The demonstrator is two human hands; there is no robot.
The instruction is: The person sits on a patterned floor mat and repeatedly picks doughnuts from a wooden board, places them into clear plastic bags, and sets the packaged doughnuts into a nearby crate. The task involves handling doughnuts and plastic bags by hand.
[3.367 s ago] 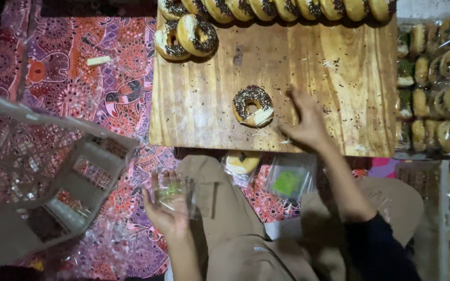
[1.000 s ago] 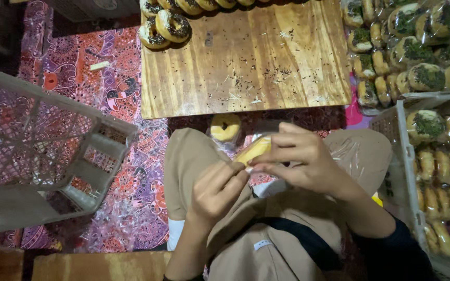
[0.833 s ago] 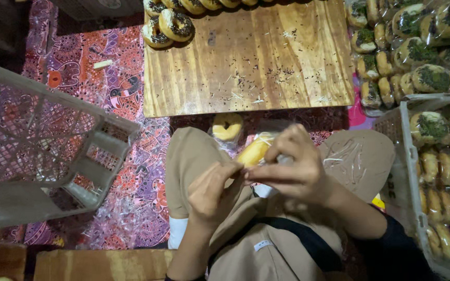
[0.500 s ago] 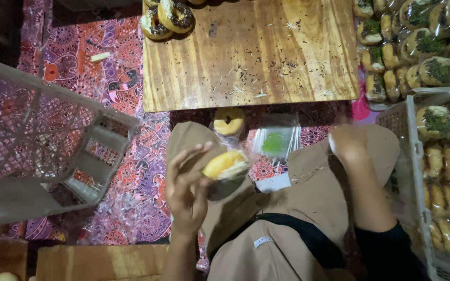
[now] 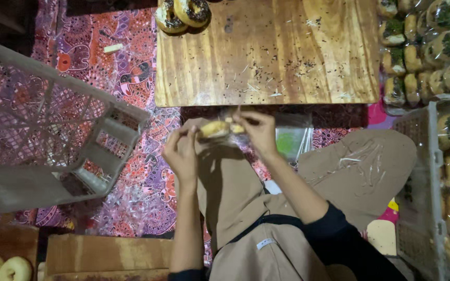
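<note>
Both my hands hold a yellowish doughnut in a clear plastic bag (image 5: 220,129) just below the near edge of the wooden board (image 5: 272,57). My left hand (image 5: 182,152) grips the bag's left end. My right hand (image 5: 259,131) pinches its right end. Two chocolate-sprinkled doughnuts (image 5: 182,12) sit on the board's far left corner. I sit cross-legged in tan trousers (image 5: 350,166).
A white plastic crate (image 5: 53,130) stands tilted on the patterned cloth at my left. Bagged doughnuts (image 5: 428,47) lie in rows at the right, more in a white crate (image 5: 444,171). A stack of clear bags with green print (image 5: 290,143) lies by my knee. Plain doughnuts (image 5: 1,268) sit bottom left.
My right hand came back from the right to the bagged doughnut, which was held by my left hand alone. Both hands have lifted it toward the board's edge.
</note>
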